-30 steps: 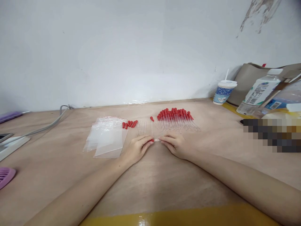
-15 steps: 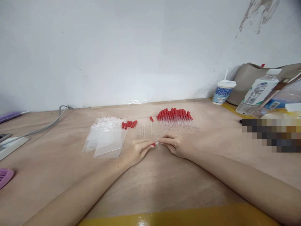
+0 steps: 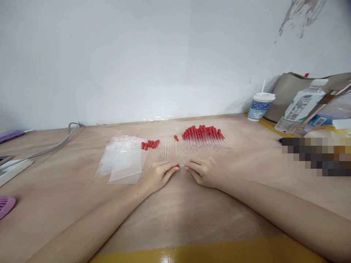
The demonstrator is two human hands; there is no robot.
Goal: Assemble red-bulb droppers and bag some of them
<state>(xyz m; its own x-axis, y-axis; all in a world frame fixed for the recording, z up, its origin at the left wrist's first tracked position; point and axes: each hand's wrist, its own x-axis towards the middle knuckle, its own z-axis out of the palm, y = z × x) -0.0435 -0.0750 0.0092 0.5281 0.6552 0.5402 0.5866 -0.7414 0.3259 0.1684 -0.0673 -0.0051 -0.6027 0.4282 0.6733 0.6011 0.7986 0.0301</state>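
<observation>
My left hand point(image 3: 161, 174) pinches a red rubber bulb point(image 3: 177, 166) over the table's middle. Opposite it, my right hand point(image 3: 204, 171) is closed on a thin clear glass dropper tube point(image 3: 182, 166), whose near end meets the bulb; how far it sits inside is hidden. Just beyond my hands lie several loose clear tubes point(image 3: 165, 149) and, left of them, several loose red bulbs point(image 3: 150, 144). A single dropper with a red bulb point(image 3: 176, 138) lies apart. Further right is a pile of droppers with red bulbs point(image 3: 204, 135), tips toward me.
Clear zip bags point(image 3: 124, 160) lie flat on the left. A grey cable point(image 3: 60, 140) and a pink slotted object point(image 3: 6, 206) are at the far left. On the right stand a paper cup point(image 3: 260, 106), a plastic bottle point(image 3: 303, 106) and a grey bag point(image 3: 283, 91).
My hands have moved slightly apart, and more of the clear tube shows between the red bulb and my right fingers. The things lying on the table have stayed in place.
</observation>
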